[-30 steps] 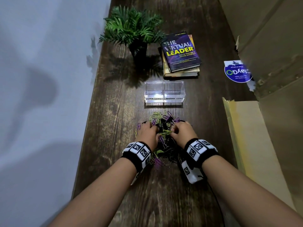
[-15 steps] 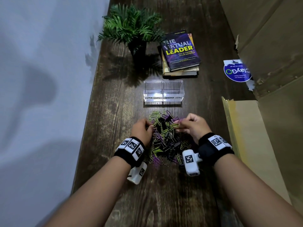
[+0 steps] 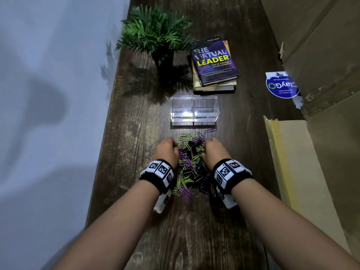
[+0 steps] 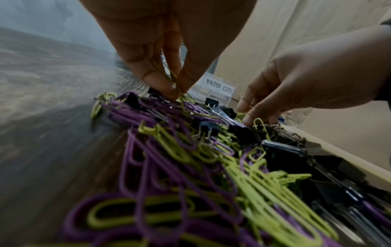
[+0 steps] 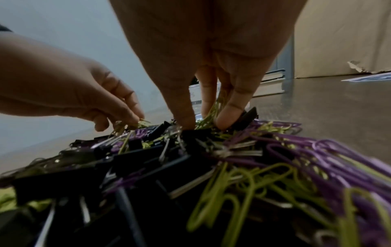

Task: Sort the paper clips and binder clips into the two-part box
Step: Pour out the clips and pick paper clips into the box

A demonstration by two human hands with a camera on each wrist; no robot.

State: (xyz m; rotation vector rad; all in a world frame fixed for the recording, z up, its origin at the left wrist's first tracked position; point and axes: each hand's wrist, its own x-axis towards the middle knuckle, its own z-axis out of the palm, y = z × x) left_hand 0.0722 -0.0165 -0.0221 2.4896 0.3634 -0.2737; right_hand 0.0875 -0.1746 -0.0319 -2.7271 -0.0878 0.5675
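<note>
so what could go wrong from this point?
Left hand pinches green wire paper clips tangled in the mixed pile; lifting may drag purple clips or black binder clips along. Right hand also pinches green clips beside binder clips, risking mis-sorts into the clear two-part box.

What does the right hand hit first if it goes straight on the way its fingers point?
Right hand points down; its fingers already meet the clip pile, pinching green paper clips beside a black binder clip. Table likely beneath.

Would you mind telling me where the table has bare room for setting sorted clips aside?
Bare wood lies between the wall and the clip pile, and right of the clear box toward the sticker. The narrow strip between pile and box holds a stray purple paper clip.
</note>
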